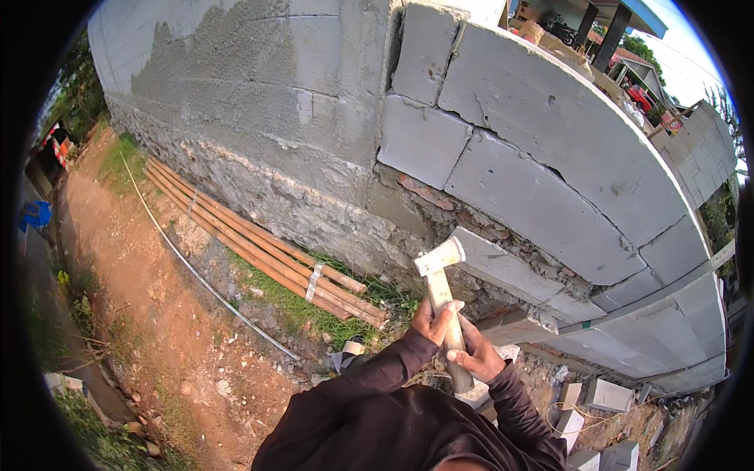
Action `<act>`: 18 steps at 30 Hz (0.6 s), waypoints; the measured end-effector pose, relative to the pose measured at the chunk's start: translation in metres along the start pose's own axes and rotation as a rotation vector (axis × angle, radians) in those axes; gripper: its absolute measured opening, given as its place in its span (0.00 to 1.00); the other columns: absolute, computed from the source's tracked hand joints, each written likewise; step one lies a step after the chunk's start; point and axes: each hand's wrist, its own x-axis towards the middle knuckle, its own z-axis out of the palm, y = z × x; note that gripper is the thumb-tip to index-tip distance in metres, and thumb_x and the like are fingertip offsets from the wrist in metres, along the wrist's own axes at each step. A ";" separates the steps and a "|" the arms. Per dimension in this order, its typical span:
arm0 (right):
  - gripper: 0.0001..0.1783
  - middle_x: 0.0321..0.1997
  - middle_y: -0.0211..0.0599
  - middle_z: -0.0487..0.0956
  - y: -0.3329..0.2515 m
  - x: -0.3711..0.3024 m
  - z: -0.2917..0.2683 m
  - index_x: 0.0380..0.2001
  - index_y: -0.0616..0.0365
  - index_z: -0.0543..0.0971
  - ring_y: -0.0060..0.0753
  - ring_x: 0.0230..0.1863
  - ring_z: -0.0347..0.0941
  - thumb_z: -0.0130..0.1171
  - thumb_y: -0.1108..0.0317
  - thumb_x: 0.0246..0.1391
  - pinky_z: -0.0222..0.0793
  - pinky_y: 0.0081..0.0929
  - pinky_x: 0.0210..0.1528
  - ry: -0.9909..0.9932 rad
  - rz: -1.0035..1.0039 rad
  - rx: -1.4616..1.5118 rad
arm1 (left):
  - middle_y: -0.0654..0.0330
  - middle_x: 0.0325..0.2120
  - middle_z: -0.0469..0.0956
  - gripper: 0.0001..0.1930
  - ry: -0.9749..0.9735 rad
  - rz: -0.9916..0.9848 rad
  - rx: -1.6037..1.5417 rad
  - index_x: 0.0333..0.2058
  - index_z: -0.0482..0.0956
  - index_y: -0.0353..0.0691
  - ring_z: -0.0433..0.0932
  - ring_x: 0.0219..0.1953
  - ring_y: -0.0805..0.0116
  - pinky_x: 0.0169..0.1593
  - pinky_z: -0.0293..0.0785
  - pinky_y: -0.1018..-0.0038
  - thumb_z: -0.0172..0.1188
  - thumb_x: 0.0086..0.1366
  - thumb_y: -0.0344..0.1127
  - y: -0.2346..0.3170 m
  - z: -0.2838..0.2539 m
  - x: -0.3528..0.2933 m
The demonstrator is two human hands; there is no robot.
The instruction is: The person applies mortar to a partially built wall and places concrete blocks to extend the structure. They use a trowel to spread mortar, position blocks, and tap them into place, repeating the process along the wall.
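A hatchet (441, 256), its head caked with whitish dust and its wooden handle worn, is held upright in front of my body. My left hand (431, 320) is closed round the upper handle, just below the head. Lower down, my right hand (479, 355) grips the same handle, thumb lying across it. Past the hatchet head, a pale block ledge (503, 265) juts from the foot of the grey block wall (542, 157). Rough mortar and broken brick (428, 192) show in the gap above that ledge.
Strapped rust-brown pipes (259, 243) lie along the wall's base on the left. A thin pale hose (208, 271) crosses the dirt path (149, 306). Loose grey blocks (609, 395) lie at the lower right. A long board (675, 284) runs along the wall at right.
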 end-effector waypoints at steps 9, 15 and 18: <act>0.32 0.29 0.33 0.70 -0.185 0.101 -0.056 0.58 0.61 0.57 0.21 0.26 0.66 0.53 0.60 0.53 0.65 0.20 0.29 0.689 -0.258 -0.342 | 0.56 0.39 0.75 0.09 0.223 1.396 0.977 0.35 0.73 0.38 0.72 0.45 0.57 0.49 0.63 0.66 0.55 0.57 0.35 0.254 -0.079 0.272; 0.29 0.26 0.37 0.73 -0.309 0.169 -0.137 0.60 0.43 0.59 0.22 0.18 0.66 0.49 0.51 0.55 0.67 0.24 0.25 0.826 -0.226 -0.966 | 0.66 0.44 0.74 0.15 0.220 1.695 1.450 0.43 0.75 0.49 0.62 0.57 0.64 0.60 0.44 0.52 0.53 0.58 0.46 0.334 -0.042 0.383; 0.30 0.21 0.37 0.74 -0.330 0.204 -0.166 0.60 0.43 0.59 0.23 0.17 0.70 0.48 0.49 0.55 0.71 0.26 0.25 0.896 -0.289 -1.103 | 0.68 0.43 0.75 0.15 0.170 1.620 1.423 0.42 0.76 0.51 0.60 0.58 0.66 0.61 0.40 0.51 0.53 0.58 0.48 0.321 -0.040 0.400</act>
